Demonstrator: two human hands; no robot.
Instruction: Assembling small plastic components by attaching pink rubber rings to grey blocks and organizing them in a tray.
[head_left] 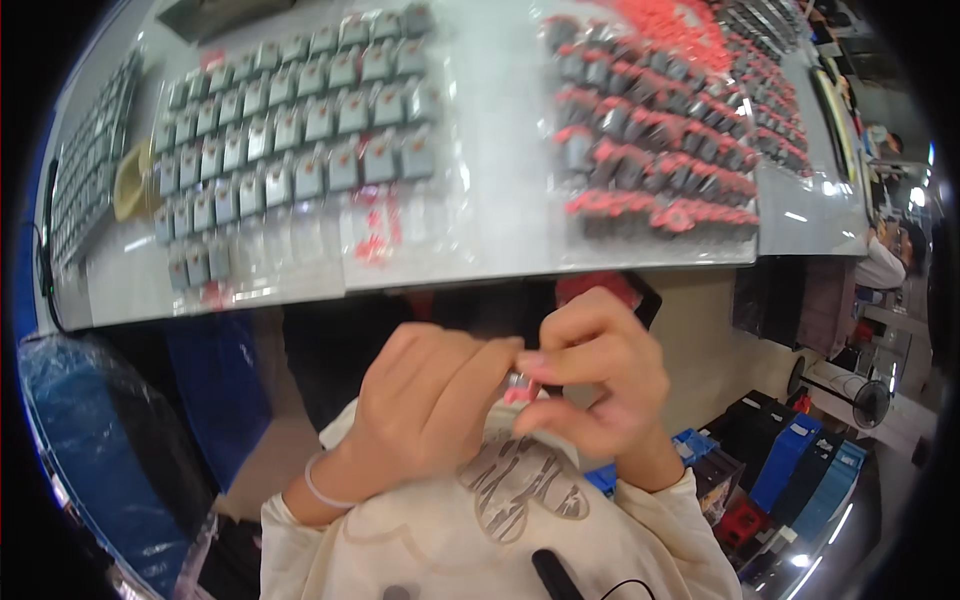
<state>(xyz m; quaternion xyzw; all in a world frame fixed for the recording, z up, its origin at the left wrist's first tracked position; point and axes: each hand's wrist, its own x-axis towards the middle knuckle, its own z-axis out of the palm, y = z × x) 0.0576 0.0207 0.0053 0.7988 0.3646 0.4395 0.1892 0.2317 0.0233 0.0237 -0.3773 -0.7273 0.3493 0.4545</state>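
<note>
Close in front of my chest, my left hand (pixel 425 400) and my right hand (pixel 605 365) meet with their fingertips together. Between them is a small shiny part with a pinkish-red piece (pixel 517 390) on it, mostly covered by the fingers. My left fingers curl around it from one side. On the other side, my right thumb and forefinger are bent toward it. Beyond the hands, a clear plastic tray (pixel 450 190) on the white table holds rows of small grey blocks. Further right, another tray (pixel 745 245) carries grey parts with pinkish-red pieces among them.
Loose pinkish-red pieces (pixel 680 30) lie heaped at the far right. A yellowish bowl-like item (pixel 130 182) sits between trays on the left. The white table (pixel 510 200) ends just beyond my hands. Blue plastic-wrapped goods (pixel 100 440) stand at left, blue bins (pixel 785 460) at right.
</note>
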